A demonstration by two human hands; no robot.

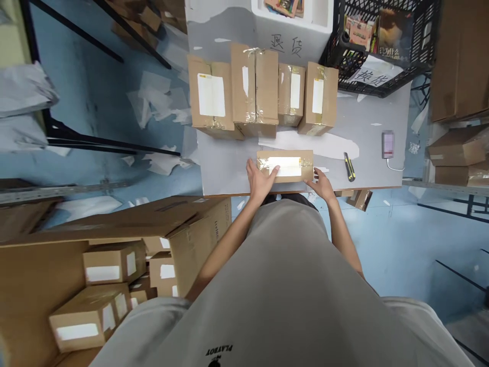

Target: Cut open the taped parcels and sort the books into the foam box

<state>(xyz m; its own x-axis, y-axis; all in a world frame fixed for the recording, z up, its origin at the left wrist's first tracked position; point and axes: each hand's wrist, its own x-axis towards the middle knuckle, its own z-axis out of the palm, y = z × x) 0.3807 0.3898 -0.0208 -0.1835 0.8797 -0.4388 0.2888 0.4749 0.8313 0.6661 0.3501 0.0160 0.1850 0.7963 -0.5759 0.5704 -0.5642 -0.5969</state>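
A small taped cardboard box (307,158) with a white label lies at the near edge of the grey table (229,173). My left hand (260,179) is at its left end, with the thumb on the label and the other fingers spread beside the box. At the right end, my right hand (321,184) touches the lower corner with its fingers apart. A yellow and black utility knife (349,167) lies to the right of that hand. Behind the small box stand several larger taped boxes (225,97) in a row, each with a white label.
A white foam bin (294,30) and a black crate (344,61) with books stand at the back. A phone (388,145) with a cable lies at the right. A large carton (198,239) holding labelled boxes is at the lower left.
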